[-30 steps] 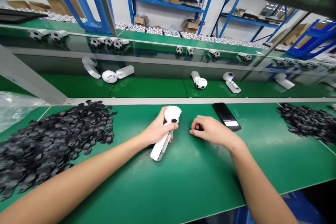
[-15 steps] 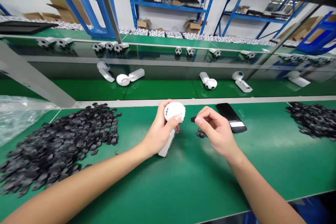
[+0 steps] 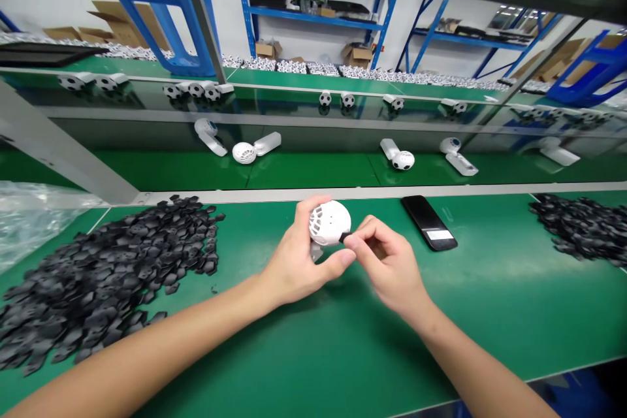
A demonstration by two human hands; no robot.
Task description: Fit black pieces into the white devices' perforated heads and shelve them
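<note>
My left hand is closed around a white handheld fan with a round, slotted head, its handle mostly hidden behind my fingers. Between the thumb and forefinger of my right hand is a small black plastic piece. That piece touches the lower right edge of the fan head; whether it is seated there I cannot tell. To the left of my hands lies a large heap of flat black pieces.
A black phone lies right of my hands, with another heap of black pieces beyond it. Several white fans, one of them with black patches, lie on the green belt behind a pale rail. A plastic bag sits at the left.
My right hand has brought the black piece left to the fan head. My left hand has turned the fan, showing more slots. Fans on the belt have shifted right.
</note>
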